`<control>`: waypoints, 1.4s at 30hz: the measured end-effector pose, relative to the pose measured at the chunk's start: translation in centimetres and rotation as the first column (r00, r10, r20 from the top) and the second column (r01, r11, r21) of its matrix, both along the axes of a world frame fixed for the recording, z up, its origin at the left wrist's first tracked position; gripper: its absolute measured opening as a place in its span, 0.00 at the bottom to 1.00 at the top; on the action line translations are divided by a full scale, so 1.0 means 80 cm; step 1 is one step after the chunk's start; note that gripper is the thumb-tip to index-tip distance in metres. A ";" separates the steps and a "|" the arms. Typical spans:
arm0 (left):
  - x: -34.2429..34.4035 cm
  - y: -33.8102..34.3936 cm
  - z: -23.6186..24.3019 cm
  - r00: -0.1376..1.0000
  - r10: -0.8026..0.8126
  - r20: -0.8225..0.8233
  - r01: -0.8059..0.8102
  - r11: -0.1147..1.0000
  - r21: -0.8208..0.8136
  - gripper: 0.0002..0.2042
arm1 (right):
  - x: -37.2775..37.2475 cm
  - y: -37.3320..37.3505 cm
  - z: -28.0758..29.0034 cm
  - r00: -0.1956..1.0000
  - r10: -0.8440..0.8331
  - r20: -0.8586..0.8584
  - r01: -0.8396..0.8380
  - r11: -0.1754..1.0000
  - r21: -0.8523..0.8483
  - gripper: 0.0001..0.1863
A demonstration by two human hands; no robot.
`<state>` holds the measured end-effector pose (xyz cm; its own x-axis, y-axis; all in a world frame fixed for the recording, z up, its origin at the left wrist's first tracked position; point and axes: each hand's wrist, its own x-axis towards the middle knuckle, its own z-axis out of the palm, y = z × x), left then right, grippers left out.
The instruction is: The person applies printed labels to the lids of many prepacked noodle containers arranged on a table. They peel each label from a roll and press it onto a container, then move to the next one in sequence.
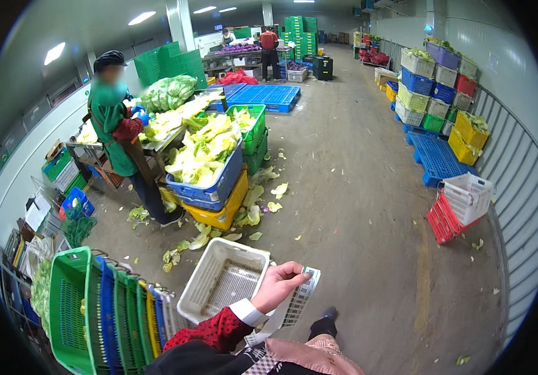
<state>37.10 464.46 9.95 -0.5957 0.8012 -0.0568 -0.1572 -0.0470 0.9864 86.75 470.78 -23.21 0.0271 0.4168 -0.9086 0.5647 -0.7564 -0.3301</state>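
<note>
My left hand (279, 286) reaches in from the lower left, in a red dotted sleeve with a white cuff. Its thumb and fingers pinch the upper end of a printed label strip (295, 304). The strip is pale and hangs down in a curve toward my body. My right hand does not show. Beside and beyond my left hand, a white plastic crate (195, 290) rests on the floor, its inside dirty with brownish marks.
Nested crates (72, 306) line the lower left. Leaves fill a blue crate (203, 195) on a yellow one. A co-worker in green (107, 106) handles leaves at a table. Loose leaves (253, 215) litter the floor. Right: stacked crates (417, 83), blue pallet (434, 159), white crate on red (467, 197), metal railing.
</note>
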 end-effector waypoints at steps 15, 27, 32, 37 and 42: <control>-0.311 0.377 -0.006 0.930 0.362 0.063 -0.356 0.930 -0.087 0.04 | -0.672 0.759 0.121 0.809 0.450 -0.379 -0.224 0.831 0.509 0.13; -0.703 0.669 0.011 0.913 0.403 0.059 -0.406 0.913 0.053 0.04 | -0.898 0.944 0.024 0.825 0.552 -0.123 -0.541 0.834 0.111 0.10; -0.847 0.775 -0.013 0.904 0.417 0.093 -0.424 0.904 0.063 0.04 | -1.040 1.051 0.036 0.879 0.455 -0.140 -0.453 0.890 0.047 0.11; -1.009 0.910 -0.034 0.882 0.448 0.149 -0.461 0.885 0.071 0.05 | -1.244 1.201 0.025 0.846 0.514 -0.139 -0.518 0.855 0.007 0.12; -1.148 1.001 0.009 0.882 0.457 0.114 -0.471 0.860 0.199 0.05 | -1.472 1.361 0.050 0.774 0.616 -0.150 -0.616 0.786 0.047 0.13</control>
<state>-54.71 544.51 10.71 -0.9022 0.4297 0.0368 -0.1231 -0.3384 0.9329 -30.98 579.64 -19.24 -0.3693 0.2935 -0.8818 0.8547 -0.2653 -0.4462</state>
